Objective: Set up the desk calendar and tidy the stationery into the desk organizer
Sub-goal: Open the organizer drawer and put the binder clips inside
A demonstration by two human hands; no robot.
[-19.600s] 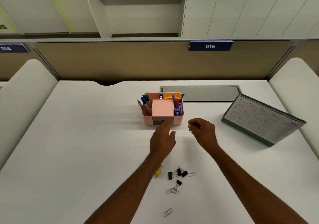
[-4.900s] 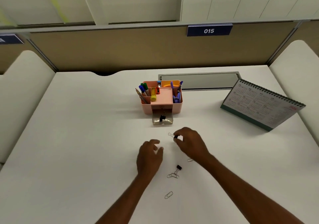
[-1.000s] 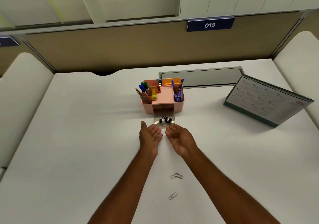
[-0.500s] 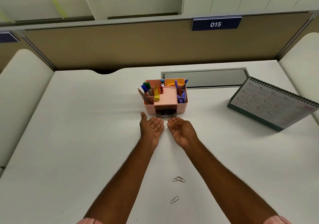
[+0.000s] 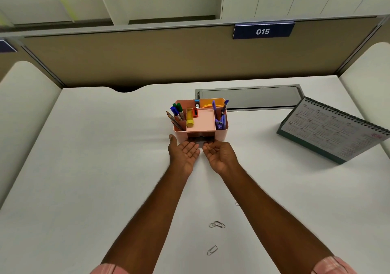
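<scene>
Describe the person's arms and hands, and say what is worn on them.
Both forearms are bare. The left hand and the right hand show no gloves, rings or watch. At the bottom edge of the picture, pale pink, faintly checked fabric shows on each arm: the left sleeve and the right sleeve, both ending near the elbow.

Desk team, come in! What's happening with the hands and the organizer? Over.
Left hand and right hand open, fingers against the drawer. Drawer almost inside the organizer. Paper clips loose on the desk, none blocking.
</scene>
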